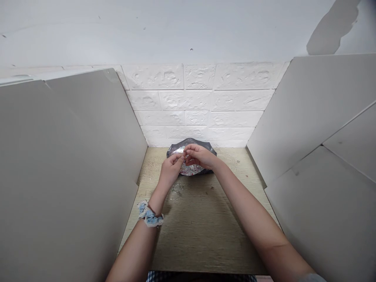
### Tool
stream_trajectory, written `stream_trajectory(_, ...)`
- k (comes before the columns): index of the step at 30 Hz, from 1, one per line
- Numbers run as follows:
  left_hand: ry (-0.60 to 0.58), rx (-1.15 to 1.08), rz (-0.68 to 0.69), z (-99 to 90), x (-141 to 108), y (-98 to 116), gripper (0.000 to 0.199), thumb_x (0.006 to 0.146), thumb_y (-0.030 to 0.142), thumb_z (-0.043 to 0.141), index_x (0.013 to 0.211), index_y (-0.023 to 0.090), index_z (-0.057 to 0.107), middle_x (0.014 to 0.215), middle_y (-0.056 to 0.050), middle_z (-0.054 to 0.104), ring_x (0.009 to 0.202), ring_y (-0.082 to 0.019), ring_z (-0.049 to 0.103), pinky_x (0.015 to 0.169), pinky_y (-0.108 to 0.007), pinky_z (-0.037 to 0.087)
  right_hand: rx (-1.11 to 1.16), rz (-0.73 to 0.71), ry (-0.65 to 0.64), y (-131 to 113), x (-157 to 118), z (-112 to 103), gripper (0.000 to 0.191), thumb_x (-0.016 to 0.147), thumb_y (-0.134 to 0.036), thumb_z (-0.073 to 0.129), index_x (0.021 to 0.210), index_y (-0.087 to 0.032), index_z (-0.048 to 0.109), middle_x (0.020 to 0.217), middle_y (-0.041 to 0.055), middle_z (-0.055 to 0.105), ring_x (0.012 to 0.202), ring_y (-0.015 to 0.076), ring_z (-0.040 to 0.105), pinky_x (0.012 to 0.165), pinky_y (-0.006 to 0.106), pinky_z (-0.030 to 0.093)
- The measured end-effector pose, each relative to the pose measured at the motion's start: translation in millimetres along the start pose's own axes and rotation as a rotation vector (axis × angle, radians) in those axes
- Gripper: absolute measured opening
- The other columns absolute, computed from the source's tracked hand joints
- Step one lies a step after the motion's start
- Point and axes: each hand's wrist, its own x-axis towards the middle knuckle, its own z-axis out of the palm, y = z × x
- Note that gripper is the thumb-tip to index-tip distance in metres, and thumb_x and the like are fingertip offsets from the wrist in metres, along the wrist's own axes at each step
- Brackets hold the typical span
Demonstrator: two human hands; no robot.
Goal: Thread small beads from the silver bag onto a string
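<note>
A grey bag (190, 170) with its shiny top open lies at the back of the wooden table, small pink and white bits showing inside. Over it, my left hand (171, 167) and my right hand (201, 156) meet at the fingertips. Thumb and index finger of each are pinched together; whatever they hold is too small to make out. A blue and white scrunchie (149, 215) circles my left wrist.
The wooden table (205, 235) is hemmed in by a grey panel (67, 168) on the left and another (323, 203) on the right. A white brick-patterned wall (196, 100) rises behind the bag. Clear drops or bits lie left of the bag.
</note>
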Motion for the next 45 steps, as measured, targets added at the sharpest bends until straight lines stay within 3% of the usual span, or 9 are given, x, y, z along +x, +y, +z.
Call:
stream_trajectory(30, 0.015, -0.028, 0.000, -0.3, -0.5, 3.4, 0.027, 0.073, 0.038, 0.052, 0.074, 0.013, 0.062, 0.068, -0.001, 0.060, 0.064, -0.011, 0.049, 0.060, -0.021, 0.036, -0.013, 0.023, 0.029, -0.3, -0.3, 0.6, 0.026, 0.070, -0.034, 0.062, 0.084, -0.016, 0.049, 0.079, 0.0008, 0.053, 0.064, 0.0079, 0.054, 0.064, 0.025, 0.049)
stream_trajectory(45, 0.012, 0.004, -0.018, 0.3, 0.5, -0.6, 0.029, 0.072, 0.039, 0.051, 0.071, 0.012, 0.061, 0.061, 0.000, 0.055, 0.058, -0.010, 0.044, 0.055, -0.021, 0.033, -0.041, 0.048, 0.015, -1.4, -0.4, 1.0, 0.025, 0.070, -0.034, 0.062, 0.083, -0.016, 0.050, 0.077, 0.0006, 0.054, 0.064, 0.0075, 0.054, 0.062, 0.024, 0.049)
